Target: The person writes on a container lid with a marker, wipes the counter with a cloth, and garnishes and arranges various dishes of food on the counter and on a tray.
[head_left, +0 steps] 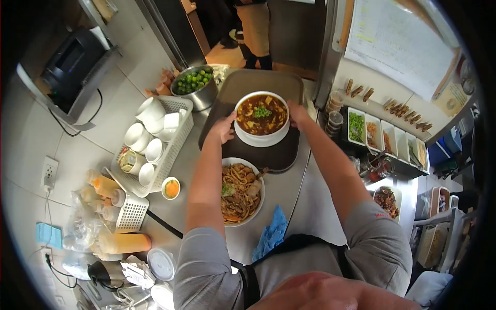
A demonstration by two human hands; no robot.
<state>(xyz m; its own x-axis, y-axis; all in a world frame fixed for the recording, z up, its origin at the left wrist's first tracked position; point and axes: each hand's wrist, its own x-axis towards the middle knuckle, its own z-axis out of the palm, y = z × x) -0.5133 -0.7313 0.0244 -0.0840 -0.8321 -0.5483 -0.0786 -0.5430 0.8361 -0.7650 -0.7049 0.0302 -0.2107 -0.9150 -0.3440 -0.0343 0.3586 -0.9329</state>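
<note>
A white bowl of dark red-brown soup (262, 114), topped with chopped green herbs, is between my hands over a brown tray (248, 80). It seems to have a white plate (263, 140) under it, though it may be the bowl's own side. My left hand (224, 129) grips the left edge, and my right hand (298, 114) is closed at the right edge, its fingers partly hidden. Whether the bowl rests on the tray, I cannot tell. Nearer me, a plate of noodles with meat (242, 194) is beside my left forearm, which covers its left side.
Left stand a basket of white cups (186, 111), a metal pot of green limes (194, 85) and a small sauce cup (170, 188). A blue cloth (271, 232) lies near my body. Topping containers (387, 137) line the right. Beyond the counter stands a person in an apron (256, 31).
</note>
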